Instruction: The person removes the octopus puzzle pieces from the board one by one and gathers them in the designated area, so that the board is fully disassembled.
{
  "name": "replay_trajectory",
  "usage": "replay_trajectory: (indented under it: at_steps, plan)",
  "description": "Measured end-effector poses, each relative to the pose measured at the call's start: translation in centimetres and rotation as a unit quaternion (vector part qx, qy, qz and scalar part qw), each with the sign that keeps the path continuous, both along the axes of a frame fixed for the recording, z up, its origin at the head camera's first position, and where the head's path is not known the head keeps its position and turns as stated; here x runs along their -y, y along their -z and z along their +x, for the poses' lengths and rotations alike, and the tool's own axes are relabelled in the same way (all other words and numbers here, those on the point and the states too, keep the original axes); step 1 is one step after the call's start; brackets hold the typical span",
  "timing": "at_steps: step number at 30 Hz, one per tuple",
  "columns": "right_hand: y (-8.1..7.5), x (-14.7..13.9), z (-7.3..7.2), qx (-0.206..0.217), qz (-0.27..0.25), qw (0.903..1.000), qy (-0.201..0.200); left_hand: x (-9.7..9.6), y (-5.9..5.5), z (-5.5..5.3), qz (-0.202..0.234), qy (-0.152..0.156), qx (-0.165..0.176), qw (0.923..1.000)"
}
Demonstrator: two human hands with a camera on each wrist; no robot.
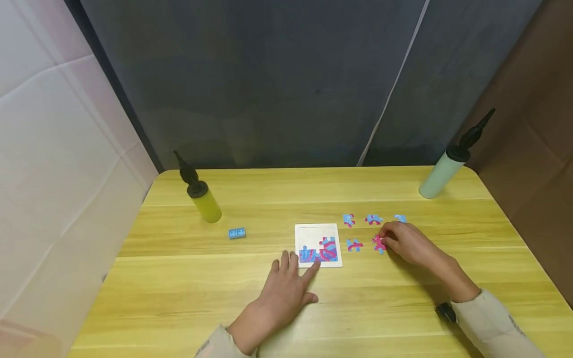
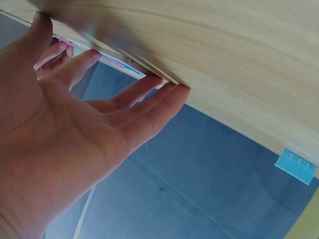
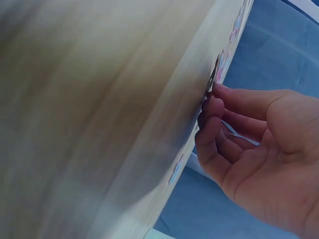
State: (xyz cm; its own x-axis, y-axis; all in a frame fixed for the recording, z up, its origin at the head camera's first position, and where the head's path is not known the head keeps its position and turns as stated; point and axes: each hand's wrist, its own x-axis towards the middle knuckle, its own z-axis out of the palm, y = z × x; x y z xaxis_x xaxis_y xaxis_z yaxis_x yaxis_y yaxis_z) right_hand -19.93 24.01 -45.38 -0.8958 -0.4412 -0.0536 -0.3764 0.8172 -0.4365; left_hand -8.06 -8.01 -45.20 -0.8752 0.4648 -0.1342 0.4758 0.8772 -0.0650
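Pink-and-blue jigsaw piece (image 1: 377,242) is sitting right of the partly filled white puzzle tray (image 1: 310,235), and the right hand (image 1: 409,242) is pinching it between thumb and fingers. Four other loose jigsaw pieces (image 1: 373,219) are lying near it. The left hand (image 1: 283,297) is resting loose, fingers spread, index touching the tray's near edge. Further out, a blue toy brick (image 1: 237,233) is lying left of the tray, and yellow-green (image 1: 207,207) and mint (image 1: 440,177) hand pumps are standing towards the back of the wood-grain table (image 1: 179,283)
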Motion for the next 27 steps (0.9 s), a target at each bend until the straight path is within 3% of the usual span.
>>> replay_trajectory:
  at_steps: [27]
  plan:
    - [-0.07, -0.11, -0.21, 0.015, -0.002, 0.9998, -0.016, 0.05, 0.0, -0.04, 0.011, 0.002, 0.001, 0.9999]
